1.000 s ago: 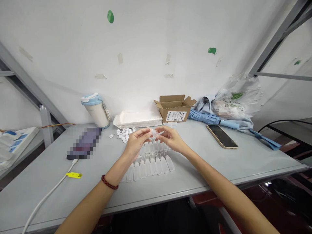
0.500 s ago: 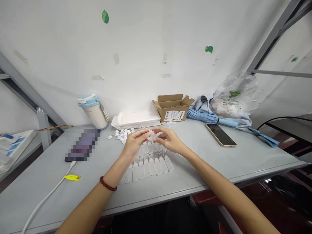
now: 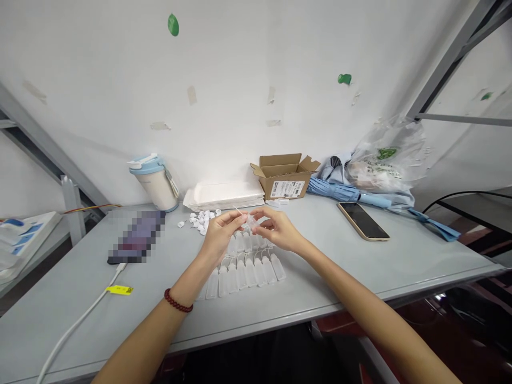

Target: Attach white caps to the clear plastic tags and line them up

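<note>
My left hand (image 3: 224,230) pinches the top of a small translucent plastic bottle (image 3: 251,221), where a thin white tube sticks out to the upper left. From the other side, the fingers of my right hand (image 3: 276,229) grip the same bottle, which is held tilted above the table. Below my hands, several similar translucent bottles (image 3: 250,272) lie in two rows, with thin curved white tubes at their tops. My wrists partly cover the rows. A loose heap of small white caps (image 3: 203,218) lies just beyond my left hand.
A stack of white trays (image 3: 226,194) and an open cardboard box (image 3: 287,184) stand against the wall. On the left are a tumbler (image 3: 154,184) and a pixelated phone (image 3: 138,237) on a cable. A blue umbrella (image 3: 336,189), a plastic bag (image 3: 384,160) and a phone (image 3: 363,221) lie right.
Both hands stay almost in place, still gripping the bottle, which is turned slightly between the fingers. The whole view has shifted very slightly.
</note>
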Demonstrator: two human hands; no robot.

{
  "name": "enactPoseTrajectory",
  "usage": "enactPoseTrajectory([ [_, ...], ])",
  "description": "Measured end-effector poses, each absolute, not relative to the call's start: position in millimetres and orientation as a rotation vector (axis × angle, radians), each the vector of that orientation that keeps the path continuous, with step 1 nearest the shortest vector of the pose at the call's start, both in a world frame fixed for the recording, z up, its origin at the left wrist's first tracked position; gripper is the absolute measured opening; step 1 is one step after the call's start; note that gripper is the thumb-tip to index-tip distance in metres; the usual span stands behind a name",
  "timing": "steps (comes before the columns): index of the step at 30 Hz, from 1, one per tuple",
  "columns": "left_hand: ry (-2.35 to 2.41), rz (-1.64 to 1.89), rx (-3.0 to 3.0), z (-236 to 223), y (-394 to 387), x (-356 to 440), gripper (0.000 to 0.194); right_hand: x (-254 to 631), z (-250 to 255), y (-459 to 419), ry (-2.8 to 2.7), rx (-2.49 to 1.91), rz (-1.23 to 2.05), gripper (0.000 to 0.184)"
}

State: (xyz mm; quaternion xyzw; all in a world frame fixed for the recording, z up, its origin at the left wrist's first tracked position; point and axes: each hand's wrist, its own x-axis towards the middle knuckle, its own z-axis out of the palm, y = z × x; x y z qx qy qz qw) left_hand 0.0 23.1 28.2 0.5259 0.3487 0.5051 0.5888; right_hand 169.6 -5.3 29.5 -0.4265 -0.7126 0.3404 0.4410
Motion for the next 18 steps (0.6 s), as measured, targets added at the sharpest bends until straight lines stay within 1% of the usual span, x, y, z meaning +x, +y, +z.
enactPoseTrajectory([
  [7, 0.858, 1.165, 1.291, 28, 22, 1, 0.026, 168, 30, -7, -1.761, -1.071, 0.851, 0.033],
  [15, 0.873, 1.009, 1.494, 39, 15, 1, 0.019, 166, 33, -8, -1.722, -1.097, 0.890, 0.028],
  [18, 0.970, 1.104, 1.613, 35, 15, 1, 0.019, 166, 32, -6, -1.675, -1.112, 0.890, 0.025],
])
